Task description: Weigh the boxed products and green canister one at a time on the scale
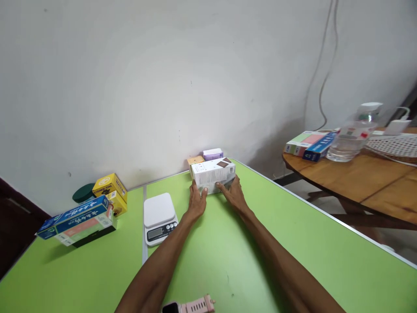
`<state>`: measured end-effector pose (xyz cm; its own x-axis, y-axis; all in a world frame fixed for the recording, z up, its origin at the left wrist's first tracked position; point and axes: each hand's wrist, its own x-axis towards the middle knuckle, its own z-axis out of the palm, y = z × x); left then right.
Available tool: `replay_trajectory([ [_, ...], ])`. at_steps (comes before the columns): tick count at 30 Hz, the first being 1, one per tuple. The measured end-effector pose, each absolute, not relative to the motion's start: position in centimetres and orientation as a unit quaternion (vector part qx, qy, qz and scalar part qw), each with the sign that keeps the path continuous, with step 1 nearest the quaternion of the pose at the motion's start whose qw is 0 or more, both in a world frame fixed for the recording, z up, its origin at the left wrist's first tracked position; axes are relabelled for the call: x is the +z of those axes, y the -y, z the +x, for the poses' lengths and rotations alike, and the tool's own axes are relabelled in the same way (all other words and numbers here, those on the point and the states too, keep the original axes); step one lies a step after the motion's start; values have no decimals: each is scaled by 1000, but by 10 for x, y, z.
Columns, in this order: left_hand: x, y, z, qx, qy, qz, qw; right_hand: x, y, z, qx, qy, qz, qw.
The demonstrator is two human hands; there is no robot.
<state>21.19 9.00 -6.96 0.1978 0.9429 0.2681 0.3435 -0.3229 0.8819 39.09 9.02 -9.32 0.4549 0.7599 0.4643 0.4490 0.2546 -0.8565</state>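
Note:
Both arms reach out over the green table to a white printed carton (213,174) near its far edge. My left hand (197,201) grips the carton's left end, thumb on the near face. At the right end, my right hand (235,194) is closed round the carton, its thumb also across the front. The fingers behind the carton are hidden. Just behind it stand an orange-yellow box (195,160) and a purple-and-white pack (213,154), both partly covered. A white kitchen scale (159,211) lies left of my left hand, its platform bare.
Blue-and-white boxes (81,217), yellow boxes (110,189) and a dark green lid (83,192) stand at the left. A pink-strapped smartwatch (195,305) lies at the near edge. On the wooden table (374,182) at right are flat boxes (311,143) and a clear bottle (353,134).

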Motion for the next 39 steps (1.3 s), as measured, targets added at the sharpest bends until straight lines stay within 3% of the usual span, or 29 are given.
replay_trajectory([
  [7, -75, -121, 219, 397, -505, 678, 359, -106, -122, 396, 179, 462, -663, 561],
  [15, -59, -128, 229, 367, -531, 661, 383, -103, -128, 389, 131, 450, -686, 557],
  [19, -56, -94, 215, 376, -518, 657, 398, -103, -109, 386, 110, 436, -706, 547],
  [23, -55, -25, 167, 393, -389, 728, 404, -106, -75, 380, 107, 425, -713, 548],
  [27, -49, 40, 79, 438, -377, 753, 314, -90, -39, 346, 127, 438, -697, 553],
  [32, -52, 67, -46, 567, -540, 610, 121, -42, -8, 227, 159, 588, -530, 590],
  [36, -61, 61, -128, 611, -662, 434, -23, -28, 5, 105, 316, 679, -395, 532],
  [39, -66, 51, -168, 603, -720, 344, -5, -44, 5, 29, 396, 706, -348, 473],
])
